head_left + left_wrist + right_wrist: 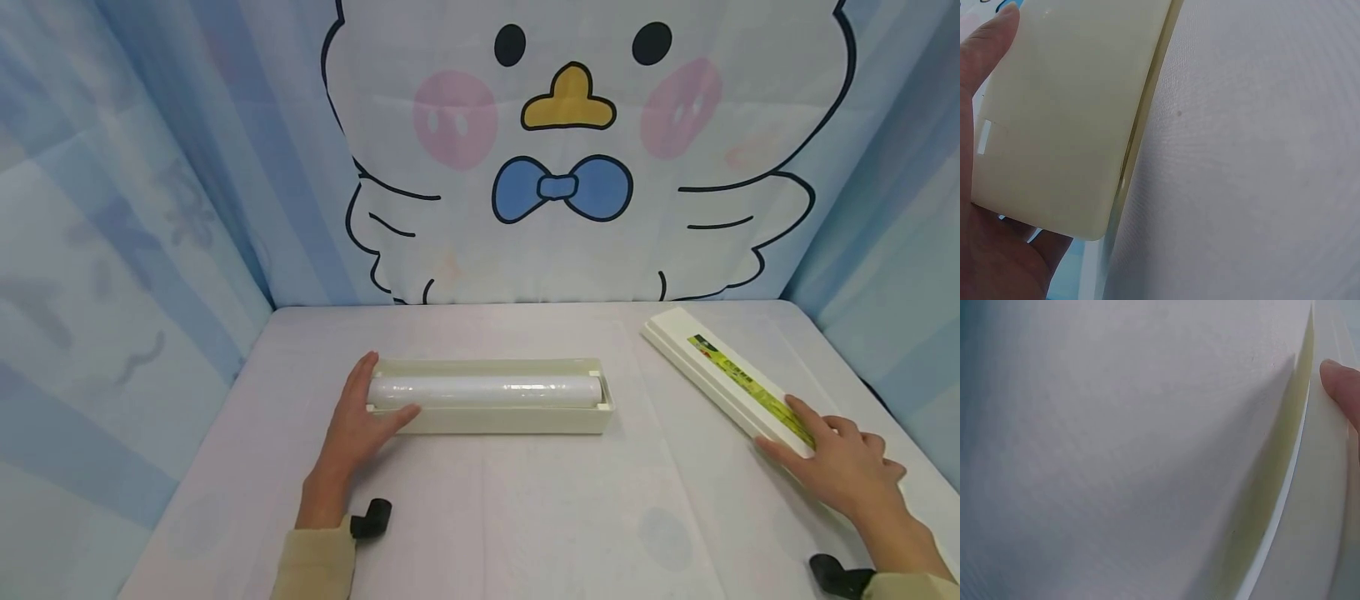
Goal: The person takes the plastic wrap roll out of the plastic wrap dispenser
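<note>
A long cream dispenser box (487, 422) lies lengthwise on the table in the head view, its top uncovered. Inside sits a shiny whitish roll of cling film (487, 390). My left hand (356, 429) grips the box's left end, thumb on the near wall and fingers around the far side; the left wrist view shows the box wall (1072, 125) close up. To the right, the white lid (712, 379) with a yellow-green label slants across the table. My right hand (851, 467) holds its near end, and its thumb (1342, 390) presses the lid's side.
A white cloth covers the table (555, 508). Blue-and-white curtains (112, 250) hang at both sides, and a cartoon-printed cloth (465, 250) rises behind the table's back edge. Black wrist pieces (371, 518) stick out at both cuffs.
</note>
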{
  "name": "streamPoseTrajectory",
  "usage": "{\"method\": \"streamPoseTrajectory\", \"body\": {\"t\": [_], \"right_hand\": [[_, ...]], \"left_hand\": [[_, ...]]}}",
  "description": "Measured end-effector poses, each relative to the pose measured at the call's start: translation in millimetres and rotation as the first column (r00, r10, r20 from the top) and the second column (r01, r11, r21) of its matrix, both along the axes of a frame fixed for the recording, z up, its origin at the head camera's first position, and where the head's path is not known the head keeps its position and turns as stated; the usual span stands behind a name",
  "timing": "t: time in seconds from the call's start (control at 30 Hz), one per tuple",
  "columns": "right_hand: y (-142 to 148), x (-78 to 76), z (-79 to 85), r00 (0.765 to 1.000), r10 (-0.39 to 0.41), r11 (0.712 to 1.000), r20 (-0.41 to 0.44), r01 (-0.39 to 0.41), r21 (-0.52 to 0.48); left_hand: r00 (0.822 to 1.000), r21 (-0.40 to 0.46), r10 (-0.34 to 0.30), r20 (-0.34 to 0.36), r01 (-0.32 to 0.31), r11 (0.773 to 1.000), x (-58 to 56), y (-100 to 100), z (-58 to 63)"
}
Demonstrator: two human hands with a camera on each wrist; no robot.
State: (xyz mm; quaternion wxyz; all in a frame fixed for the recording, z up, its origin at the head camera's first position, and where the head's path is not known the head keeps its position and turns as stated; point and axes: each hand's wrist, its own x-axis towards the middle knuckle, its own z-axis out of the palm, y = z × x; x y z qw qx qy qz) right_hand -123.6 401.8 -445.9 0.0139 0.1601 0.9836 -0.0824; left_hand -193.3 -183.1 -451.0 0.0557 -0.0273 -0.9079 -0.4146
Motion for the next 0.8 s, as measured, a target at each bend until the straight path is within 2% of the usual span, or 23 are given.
{"method": "streamPoseTrajectory", "body": {"t": [0.4,0.8], "right_hand": [[-2.5,1.0,7.5,1.0,-0.001,1.0,0.031,0.001,0.014],[-4.6,1.2,9.3,0.997,0.03,1.0,0.065,-0.03,-0.004]], "left_hand": [[0.999,-0.013,0.014,0.028,-0.014,1.0,1.3,4.1,3.2],[1.0,-0.029,-0.006,0.007,0.006,1.0,1.0,-0.8,2.4]]}}
